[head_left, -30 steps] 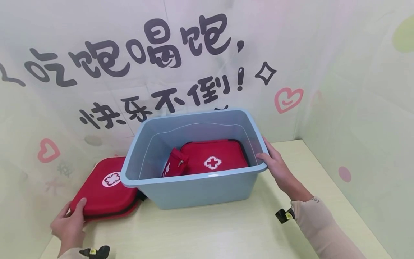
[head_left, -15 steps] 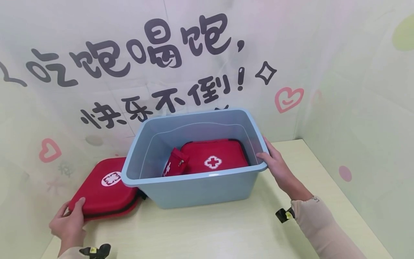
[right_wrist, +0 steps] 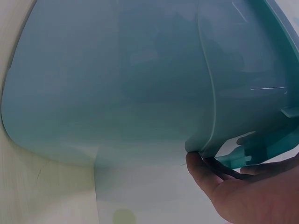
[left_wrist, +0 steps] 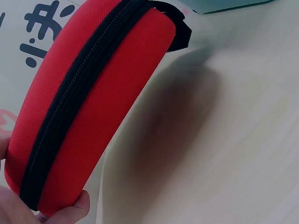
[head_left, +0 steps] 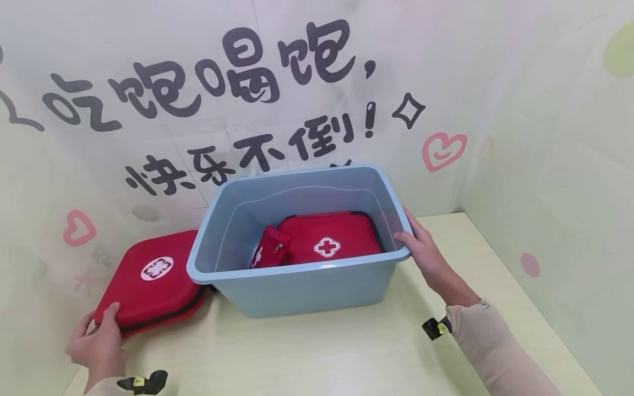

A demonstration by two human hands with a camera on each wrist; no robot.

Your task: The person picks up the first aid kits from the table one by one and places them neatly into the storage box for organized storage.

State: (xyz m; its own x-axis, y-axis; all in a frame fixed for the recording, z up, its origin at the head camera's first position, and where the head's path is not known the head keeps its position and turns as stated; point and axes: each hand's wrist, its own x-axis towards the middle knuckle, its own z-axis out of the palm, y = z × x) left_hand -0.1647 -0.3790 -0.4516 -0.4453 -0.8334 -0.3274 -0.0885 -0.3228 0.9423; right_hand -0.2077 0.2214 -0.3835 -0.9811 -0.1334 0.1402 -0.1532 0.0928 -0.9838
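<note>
Pale yellow-green table (head_left: pixel 346 352): blue bin (head_left: pixel 307 289) on it, red case (head_left: pixel 148 283) partly lifted beside.

Bright, even, diffuse light fills the head view, sharp throughout, with slight bending toward the edges. The blue bin (head_left: pixel 302 286) throws only a faint shadow toward 7 o'clock. In the left wrist view the red case (left_wrist: pixel 88 102) casts a soft blurred shadow toward 4 o'clock. The right wrist view is close and hazy, with a thin glare streak at 3 o'clock.
</note>
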